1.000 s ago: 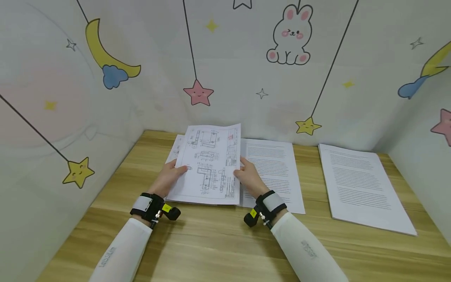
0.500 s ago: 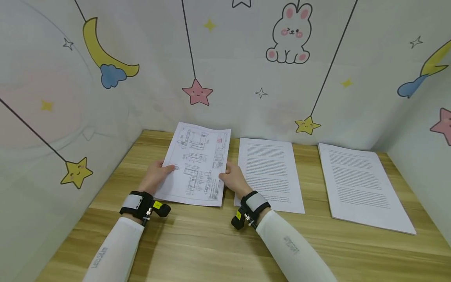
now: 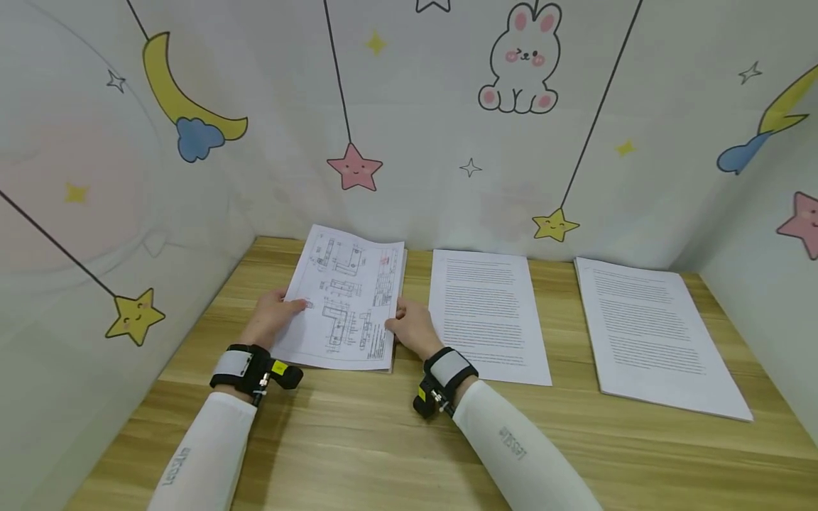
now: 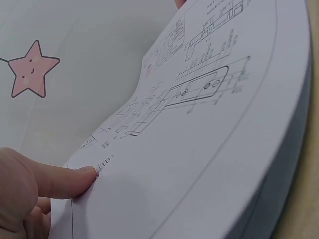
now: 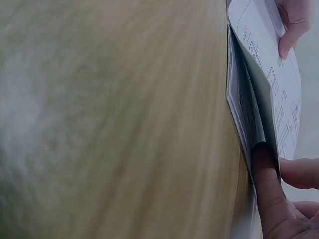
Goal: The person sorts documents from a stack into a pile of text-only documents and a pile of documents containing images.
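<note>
A printed sheet with technical drawings (image 3: 345, 284) lies close over a stack of paper (image 5: 237, 107) at the table's left. My left hand (image 3: 270, 318) pinches the sheet's left edge, its thumb (image 4: 67, 182) flat on the printed face. At the opposite edge my right hand (image 3: 414, 325) grips the paper, thumb on top and a finger (image 5: 269, 186) tucked underneath. In the right wrist view a dark gap parts the top sheet from the pages below. The left wrist view shows the sheet bowed, its near edge curving above the table.
Right of the drawings, a text page (image 3: 488, 312) lies on the wooden table (image 3: 358, 440). Farther right rests a thicker stack of text pages (image 3: 658, 333). A white wall covering (image 3: 422, 128) with cartoon prints stands close behind the papers and along both sides.
Both hands have moved left and lowered the drawing sheet over the left stack. It no longer overlaps the middle text page, whose left edge now shows.
</note>
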### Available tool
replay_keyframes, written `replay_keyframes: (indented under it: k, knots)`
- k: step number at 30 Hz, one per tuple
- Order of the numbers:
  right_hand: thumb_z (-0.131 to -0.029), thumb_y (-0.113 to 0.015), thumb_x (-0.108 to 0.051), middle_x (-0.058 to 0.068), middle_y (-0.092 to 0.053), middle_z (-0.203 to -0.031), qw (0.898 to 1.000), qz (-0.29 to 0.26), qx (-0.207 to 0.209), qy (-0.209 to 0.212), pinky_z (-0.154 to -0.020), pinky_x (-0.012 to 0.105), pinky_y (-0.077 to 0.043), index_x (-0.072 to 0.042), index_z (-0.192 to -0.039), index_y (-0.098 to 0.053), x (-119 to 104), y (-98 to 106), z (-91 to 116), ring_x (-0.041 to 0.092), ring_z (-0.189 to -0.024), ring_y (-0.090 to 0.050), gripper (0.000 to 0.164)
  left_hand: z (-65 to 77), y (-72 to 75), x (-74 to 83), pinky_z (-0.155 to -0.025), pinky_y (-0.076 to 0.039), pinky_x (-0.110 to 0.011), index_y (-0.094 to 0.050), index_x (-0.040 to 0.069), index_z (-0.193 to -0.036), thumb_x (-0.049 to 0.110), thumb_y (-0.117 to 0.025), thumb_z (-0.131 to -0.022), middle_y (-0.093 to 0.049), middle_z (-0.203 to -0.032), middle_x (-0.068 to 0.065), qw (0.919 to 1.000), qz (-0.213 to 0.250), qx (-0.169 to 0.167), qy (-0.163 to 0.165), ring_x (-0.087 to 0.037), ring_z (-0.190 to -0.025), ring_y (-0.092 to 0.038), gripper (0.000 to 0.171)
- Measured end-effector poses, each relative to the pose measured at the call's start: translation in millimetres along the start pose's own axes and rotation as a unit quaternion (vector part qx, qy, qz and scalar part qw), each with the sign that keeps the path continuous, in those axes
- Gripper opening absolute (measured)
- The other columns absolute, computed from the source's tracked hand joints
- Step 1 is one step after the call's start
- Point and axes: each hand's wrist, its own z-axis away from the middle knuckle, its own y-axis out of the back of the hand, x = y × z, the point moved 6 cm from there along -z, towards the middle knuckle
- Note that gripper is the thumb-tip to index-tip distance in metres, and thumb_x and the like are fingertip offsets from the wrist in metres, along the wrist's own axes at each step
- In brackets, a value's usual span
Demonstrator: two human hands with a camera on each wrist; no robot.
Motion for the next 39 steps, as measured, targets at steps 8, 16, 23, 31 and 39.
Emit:
replay_keyframes:
  k: [8, 16, 23, 31, 39]
  knots:
    - [-0.086, -0.071, -0.004, 0.017, -0.068, -0.095, 1.000, 0.014, 0.000, -0.014, -0.051, 0.017, -0.048, 0.004, -0.096, -0.067, -5.8, 0.9, 2.7, 0.017, -0.064, -0.067, 0.013, -1.3, 1.2, 1.7, -0.079, -0.053, -0.036, -0.040, 0.001, -0.148, 0.019, -0.051, -0.102, -0.058, -0.133, -0.026, 0.9988, -0.046, 0.009, -0.014, -0.031, -0.105, -0.063, 0.052]
    - [-0.086, -0.071, -0.005, 0.004, -0.060, -0.069, 0.997, 0.071, 0.003, -0.014, -0.045, 0.017, -0.042, -0.001, -0.079, -0.060, -7.2, -0.9, 2.7, 0.009, -0.050, -0.058, 0.013, -4.7, -0.2, 6.4, -0.093, -0.050, -0.051, -0.043, -0.007, -0.145, 0.014, -0.055, -0.098, -0.055, -0.136, -0.031, 0.9895, -0.127, 0.053, -0.044, -0.038, -0.113, -0.058, 0.052]
    - [-0.083, -0.073, -0.007, 0.000, -0.056, -0.055, 0.992, 0.124, 0.023, -0.008, -0.043, 0.018, -0.034, -0.004, -0.072, -0.061, -7.7, 1.7, 0.3, 0.009, -0.044, -0.051, 0.017, -7.3, -1.8, 8.7, -0.093, -0.049, -0.052, -0.048, -0.008, -0.140, 0.017, -0.061, -0.094, -0.057, -0.135, -0.030, 0.9736, -0.207, 0.079, -0.054, -0.040, -0.113, -0.059, 0.054]
    - [-0.081, -0.072, -0.004, -0.001, -0.053, -0.051, 0.991, 0.134, 0.019, 0.009, -0.041, 0.019, -0.030, 0.000, -0.071, -0.065, -8.5, 3.6, 0.8, 0.008, -0.041, -0.047, 0.013, -7.1, -1.2, 6.0, -0.087, -0.051, -0.049, -0.052, -0.008, -0.136, 0.022, -0.066, -0.092, -0.059, -0.132, -0.030, 0.9618, -0.248, 0.106, -0.046, -0.040, -0.110, -0.062, 0.055]
    - [-0.088, -0.068, -0.007, 0.009, -0.067, -0.084, 0.997, 0.070, -0.018, 0.001, -0.049, 0.018, -0.042, 0.004, -0.127, -0.064, -4.5, 8.1, 7.2, 0.013, -0.057, -0.065, 0.041, -1.6, -1.5, 10.2, -0.082, -0.051, -0.048, -0.054, -0.008, -0.135, 0.026, -0.061, -0.092, -0.058, -0.131, -0.031, 0.9477, -0.294, 0.114, -0.052, -0.040, -0.107, -0.061, 0.055]
